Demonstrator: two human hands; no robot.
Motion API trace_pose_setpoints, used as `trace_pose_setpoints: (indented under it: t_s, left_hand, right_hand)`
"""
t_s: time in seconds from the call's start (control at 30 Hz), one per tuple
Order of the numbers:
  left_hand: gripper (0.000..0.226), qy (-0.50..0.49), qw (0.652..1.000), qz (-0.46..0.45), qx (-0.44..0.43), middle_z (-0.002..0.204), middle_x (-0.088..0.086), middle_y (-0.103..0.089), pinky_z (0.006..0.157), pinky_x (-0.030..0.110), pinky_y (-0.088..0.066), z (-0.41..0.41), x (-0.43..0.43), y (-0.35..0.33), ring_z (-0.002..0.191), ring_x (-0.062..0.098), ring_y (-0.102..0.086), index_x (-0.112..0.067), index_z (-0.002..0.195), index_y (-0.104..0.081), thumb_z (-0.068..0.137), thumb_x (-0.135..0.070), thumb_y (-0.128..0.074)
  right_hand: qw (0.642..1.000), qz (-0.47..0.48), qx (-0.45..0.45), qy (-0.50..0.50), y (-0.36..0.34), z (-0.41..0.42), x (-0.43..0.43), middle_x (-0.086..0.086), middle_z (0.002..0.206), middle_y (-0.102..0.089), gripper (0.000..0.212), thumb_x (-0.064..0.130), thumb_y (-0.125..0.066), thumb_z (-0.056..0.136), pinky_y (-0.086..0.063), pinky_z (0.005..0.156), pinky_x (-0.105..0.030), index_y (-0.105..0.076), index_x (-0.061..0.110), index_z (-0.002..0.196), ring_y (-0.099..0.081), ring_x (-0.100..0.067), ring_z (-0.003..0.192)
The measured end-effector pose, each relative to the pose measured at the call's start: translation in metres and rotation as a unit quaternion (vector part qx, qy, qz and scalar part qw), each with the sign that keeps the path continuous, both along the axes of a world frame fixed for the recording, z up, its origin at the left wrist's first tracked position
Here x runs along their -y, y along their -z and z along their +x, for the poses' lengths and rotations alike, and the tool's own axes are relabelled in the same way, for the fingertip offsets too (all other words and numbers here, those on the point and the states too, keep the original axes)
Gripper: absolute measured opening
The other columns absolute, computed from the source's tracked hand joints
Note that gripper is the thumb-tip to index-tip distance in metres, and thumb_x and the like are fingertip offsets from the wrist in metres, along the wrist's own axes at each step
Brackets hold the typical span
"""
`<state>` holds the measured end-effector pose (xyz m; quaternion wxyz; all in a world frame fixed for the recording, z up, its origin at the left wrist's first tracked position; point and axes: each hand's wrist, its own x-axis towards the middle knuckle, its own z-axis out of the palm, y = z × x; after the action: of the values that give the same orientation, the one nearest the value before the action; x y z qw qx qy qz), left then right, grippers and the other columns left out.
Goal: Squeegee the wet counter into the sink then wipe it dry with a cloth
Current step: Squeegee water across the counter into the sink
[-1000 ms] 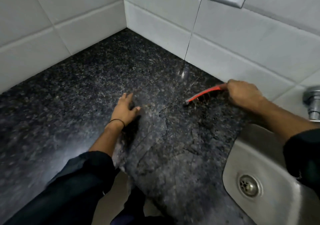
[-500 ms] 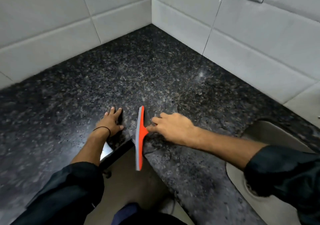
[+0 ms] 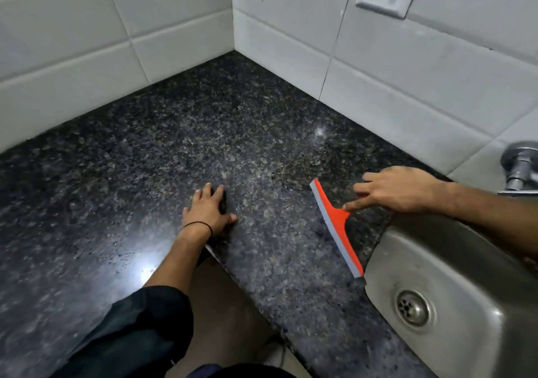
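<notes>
Beside the sink (image 3: 442, 273), an orange squeegee (image 3: 334, 220) (grey blade edge).

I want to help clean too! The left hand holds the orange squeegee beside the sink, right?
No, the right hand holds the orange squeegee beside the sink; the head view shows it. The left hand rests flat on the counter.
</notes>
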<state>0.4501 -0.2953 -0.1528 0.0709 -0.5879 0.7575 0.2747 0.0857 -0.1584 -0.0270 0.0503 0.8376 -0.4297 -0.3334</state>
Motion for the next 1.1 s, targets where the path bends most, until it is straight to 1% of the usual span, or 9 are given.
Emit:
trace_pose_setpoints:
  t_s: [0.13, 0.3, 0.47, 0.6, 0.7, 0.83, 0.97, 1.03, 1.1]
  left_hand:
    - [0.116, -0.001, 0.997, 0.062, 0.040, 0.163, -0.001, 0.020, 0.117, 0.062, -0.013, -0.023, -0.005, 0.001, 0.151, 0.031, 0.010, -0.030, 0.156, 0.007, 0.077, -0.056, -0.074]
    - [0.120, -0.018, 0.997, 0.057, 0.053, 0.164, 0.000, 0.016, 0.115, 0.063, -0.019, -0.032, -0.004, -0.006, 0.151, 0.032, 0.006, -0.028, 0.157, 0.005, 0.074, -0.049, -0.079]
    - [0.122, -0.030, 0.998, 0.040, 0.038, 0.165, 0.001, 0.012, 0.114, 0.063, -0.023, -0.030, -0.004, -0.002, 0.151, 0.032, 0.005, -0.029, 0.157, 0.000, 0.069, -0.048, -0.083]
    - [0.124, -0.031, 0.999, 0.036, 0.017, 0.165, 0.000, 0.012, 0.114, 0.063, -0.023, -0.025, -0.002, 0.004, 0.151, 0.031, 0.006, -0.030, 0.157, -0.002, 0.066, -0.049, -0.085]
    - [0.126, -0.032, 0.999, 0.034, 0.013, 0.165, -0.001, 0.011, 0.114, 0.064, -0.023, -0.024, -0.001, 0.006, 0.151, 0.031, 0.005, -0.031, 0.157, -0.002, 0.064, -0.049, -0.086]
    - [0.125, -0.037, 0.998, 0.041, 0.015, 0.165, -0.002, 0.012, 0.115, 0.063, -0.022, -0.026, 0.000, 0.004, 0.151, 0.031, 0.006, -0.031, 0.157, -0.002, 0.066, -0.048, -0.086]
    - [0.123, -0.040, 0.998, 0.049, 0.028, 0.164, -0.001, 0.012, 0.116, 0.062, -0.021, -0.028, -0.003, -0.001, 0.151, 0.032, 0.006, -0.030, 0.157, 0.000, 0.068, -0.048, -0.084]
    - [0.122, -0.047, 0.996, 0.062, 0.041, 0.165, 0.002, 0.011, 0.117, 0.060, -0.020, -0.033, -0.001, -0.006, 0.151, 0.034, 0.005, -0.028, 0.157, -0.002, 0.069, -0.046, -0.085]
    - [0.116, -0.054, 0.996, 0.058, 0.047, 0.164, 0.006, 0.004, 0.117, 0.059, -0.019, -0.044, 0.000, -0.010, 0.150, 0.035, -0.001, -0.026, 0.156, -0.007, 0.071, -0.048, -0.083]
  right_hand:
    - [0.999, -0.033, 0.016, 0.014, -0.015, -0.003, 0.020, 0.008, 0.115, -0.045, 0.069, 0.017, -0.035, 0.094, -0.054, 0.071, -0.037, -0.018, 0.051, 0.151, -0.049, -0.018, 0.102]
    - [0.991, -0.089, 0.077, 0.062, -0.013, 0.030, 0.087, 0.007, 0.110, -0.048, 0.070, 0.016, -0.055, 0.090, -0.045, 0.056, -0.035, -0.033, 0.050, 0.147, -0.050, -0.018, 0.098]
    - [0.972, -0.115, 0.164, 0.126, 0.006, 0.086, 0.154, 0.003, 0.110, -0.053, 0.063, 0.006, -0.044, 0.096, -0.043, 0.064, -0.041, -0.045, 0.048, 0.142, -0.053, -0.023, 0.101]
    - [0.966, -0.103, 0.166, 0.167, 0.021, 0.104, 0.176, 0.000, 0.117, -0.060, 0.057, 0.006, -0.042, 0.097, -0.040, 0.064, -0.039, -0.053, 0.045, 0.138, -0.060, -0.027, 0.105]
    - [0.962, -0.089, 0.178, 0.187, 0.025, 0.094, 0.160, -0.001, 0.116, -0.062, 0.055, 0.009, -0.044, 0.097, -0.041, 0.068, -0.039, -0.053, 0.045, 0.137, -0.062, -0.028, 0.107]
    - [0.960, -0.061, 0.158, 0.221, 0.019, 0.060, 0.105, -0.001, 0.115, -0.062, 0.060, 0.009, -0.046, 0.094, -0.052, 0.079, -0.045, -0.048, 0.045, 0.141, -0.063, -0.028, 0.107]
    - [0.962, -0.040, 0.079, 0.259, 0.010, 0.009, 0.025, 0.006, 0.121, -0.056, 0.057, 0.023, -0.049, 0.095, -0.049, 0.082, -0.040, -0.040, 0.053, 0.142, -0.060, -0.021, 0.112]
    - [0.959, -0.024, 0.047, 0.278, 0.002, -0.015, -0.012, 0.013, 0.122, -0.053, 0.054, 0.030, -0.048, 0.096, -0.047, 0.079, -0.036, -0.038, 0.056, 0.142, -0.058, -0.017, 0.113]
    - [0.957, -0.006, 0.014, 0.290, -0.005, -0.034, -0.040, 0.016, 0.122, -0.051, 0.058, 0.027, -0.046, 0.095, -0.047, 0.078, -0.033, -0.036, 0.058, 0.142, -0.056, -0.015, 0.113]
